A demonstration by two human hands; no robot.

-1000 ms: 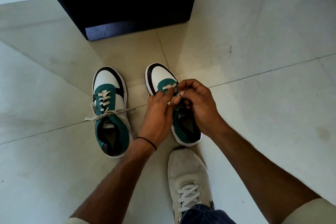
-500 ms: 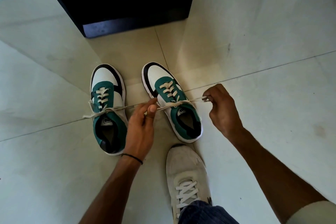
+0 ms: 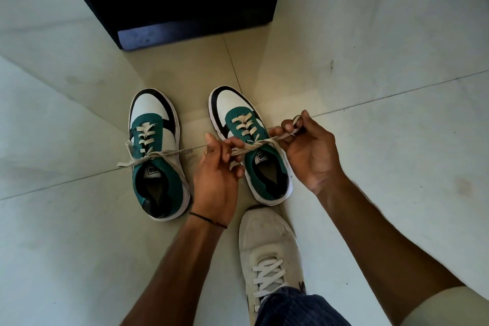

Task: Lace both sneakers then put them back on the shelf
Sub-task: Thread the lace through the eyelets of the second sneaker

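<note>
Head view, green-white sneaker (image 3: 251, 145), laces crossed

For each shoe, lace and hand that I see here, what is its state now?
Left sneaker: on floor, laced, ends crossed and loose.
Right sneaker: on floor, laced, not yet tied.
Lace: pulled sideways, one end in each hand.
Left hand: grip shut on lace.
Right hand: grip shut on lace.
White shoe: worn, laced.
</note>
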